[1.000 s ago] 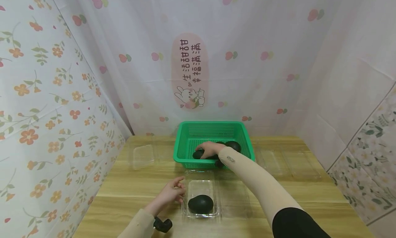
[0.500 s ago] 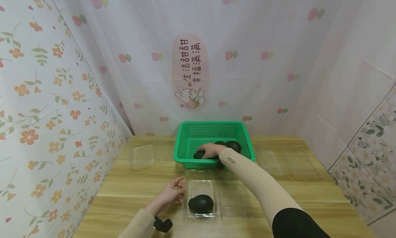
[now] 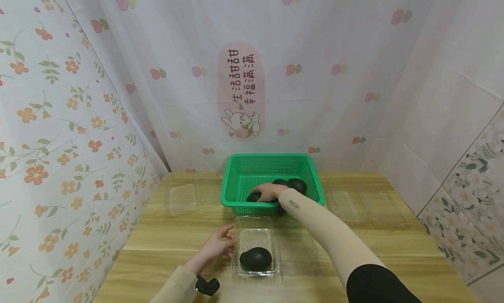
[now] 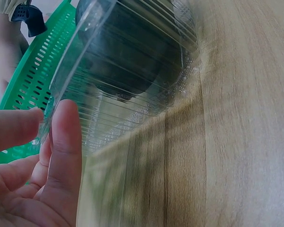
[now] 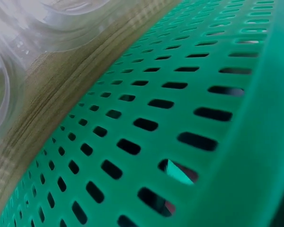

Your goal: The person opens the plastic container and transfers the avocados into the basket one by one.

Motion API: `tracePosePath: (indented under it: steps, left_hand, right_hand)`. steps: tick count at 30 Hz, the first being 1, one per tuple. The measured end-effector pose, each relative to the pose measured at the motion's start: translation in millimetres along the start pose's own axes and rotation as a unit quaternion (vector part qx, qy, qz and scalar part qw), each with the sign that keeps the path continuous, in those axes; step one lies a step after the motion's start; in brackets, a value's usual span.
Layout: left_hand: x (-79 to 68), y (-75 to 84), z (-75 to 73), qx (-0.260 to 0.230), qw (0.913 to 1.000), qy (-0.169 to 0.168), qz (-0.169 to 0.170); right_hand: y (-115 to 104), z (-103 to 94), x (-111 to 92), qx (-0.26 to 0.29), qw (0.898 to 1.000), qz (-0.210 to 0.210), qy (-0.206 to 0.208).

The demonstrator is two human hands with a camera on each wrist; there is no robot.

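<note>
My left hand point(image 3: 221, 245) is at the left side of a clear plastic clamshell container point(image 3: 252, 237). In the left wrist view, its thumb and finger point(image 4: 66, 137) pinch the container's rim. One dark green avocado point(image 3: 256, 259) lies in the near end of that container. My right hand point(image 3: 269, 191) reaches down into the green basket point(image 3: 315, 176), its fingers around another avocado point(image 3: 253, 196). Beside it in the basket lie more avocados point(image 3: 298, 186). In the right wrist view the basket's slotted wall point(image 5: 146, 124) hides most of the right hand.
More clear plastic containers stand at the left point(image 3: 182, 198) and right of the basket. Floral curtains hang behind and beside the wooden table point(image 3: 157, 246). A black wrist device point(image 3: 207, 286) sits by the left wrist.
The right hand has shifted very slightly to the right and down within the basket, with the avocado under its fingers. The left hand and the container have stayed in place.
</note>
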State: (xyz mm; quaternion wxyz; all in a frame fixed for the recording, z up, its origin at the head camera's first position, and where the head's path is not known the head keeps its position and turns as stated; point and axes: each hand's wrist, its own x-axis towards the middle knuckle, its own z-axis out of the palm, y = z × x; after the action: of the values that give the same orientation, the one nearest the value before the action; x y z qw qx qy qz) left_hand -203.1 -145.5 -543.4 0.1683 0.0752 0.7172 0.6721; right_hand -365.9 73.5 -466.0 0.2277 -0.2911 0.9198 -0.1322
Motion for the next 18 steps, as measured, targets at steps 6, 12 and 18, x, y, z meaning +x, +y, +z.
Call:
tracePosePath:
  steps: [6,12,18]
  left_hand:
    - [-0.6,0.7,-0.4,-0.001,1.0000,0.000,0.000]
    - [-0.3,-0.4,0.6,-0.001,1.0000,0.000,-0.002]
    - [-0.5,-0.6,-0.3,-0.003,1.0000,0.005,-0.001]
  right_hand:
    - [1.6,3.3,2.4,-0.011,1.000,-0.005,0.002]
    - [1.2,4.8,2.2,-0.018,1.000,-0.005,-0.009]
    - [1.9,1.2,1.8,-0.014,1.000,0.004,-0.008]
